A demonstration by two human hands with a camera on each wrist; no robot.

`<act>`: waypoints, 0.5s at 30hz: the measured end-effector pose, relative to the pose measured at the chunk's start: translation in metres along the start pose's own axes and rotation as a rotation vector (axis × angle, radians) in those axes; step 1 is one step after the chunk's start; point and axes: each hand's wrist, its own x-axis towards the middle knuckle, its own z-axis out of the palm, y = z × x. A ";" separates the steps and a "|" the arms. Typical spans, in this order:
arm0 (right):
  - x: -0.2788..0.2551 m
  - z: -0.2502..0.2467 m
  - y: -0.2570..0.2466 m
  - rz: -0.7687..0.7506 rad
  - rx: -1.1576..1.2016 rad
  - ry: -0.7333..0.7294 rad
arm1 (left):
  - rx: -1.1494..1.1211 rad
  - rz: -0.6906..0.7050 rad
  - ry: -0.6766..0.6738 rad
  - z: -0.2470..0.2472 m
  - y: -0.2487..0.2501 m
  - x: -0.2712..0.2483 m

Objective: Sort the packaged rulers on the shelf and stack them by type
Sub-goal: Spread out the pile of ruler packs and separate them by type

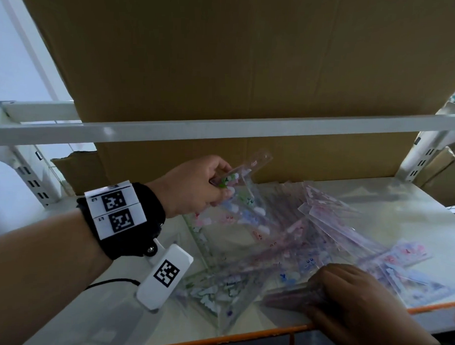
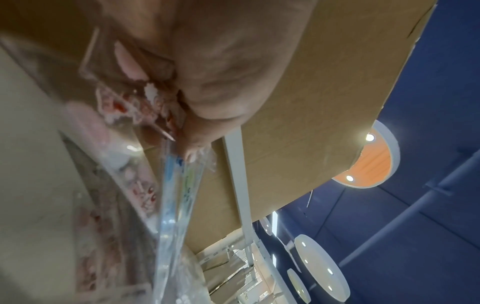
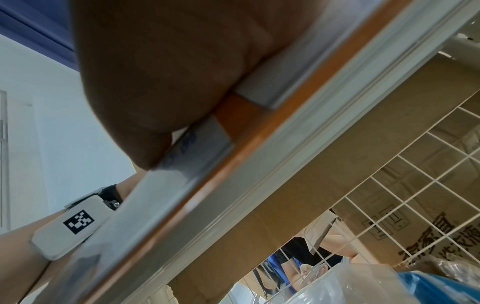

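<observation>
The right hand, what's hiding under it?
Under the right hand, a dark pinkish bundle of packaged rulers sticks out at the shelf's orange front edge. The fingers curl round it. How many rulers it holds stays covered.

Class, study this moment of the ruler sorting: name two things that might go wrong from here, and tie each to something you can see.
1. The left hand pinches a packaged ruler by one end only; the glossy sleeve might slip and fall into the loose pile.
2. The right hand holds a gathered stack at the shelf's orange front edge; a nudge there could push packets over it.
</observation>
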 end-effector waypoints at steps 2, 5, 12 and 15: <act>-0.001 0.001 0.000 0.001 -0.011 -0.004 | 0.044 -0.043 -0.068 0.006 -0.007 -0.005; -0.002 0.002 0.001 0.008 -0.004 -0.006 | 0.163 -0.124 -0.176 0.013 -0.016 -0.013; -0.003 0.004 0.004 0.026 0.024 -0.030 | 0.330 -0.171 -0.305 0.011 -0.014 -0.022; -0.002 0.003 0.002 0.036 0.012 -0.042 | 0.452 -0.173 -0.316 0.006 -0.012 -0.023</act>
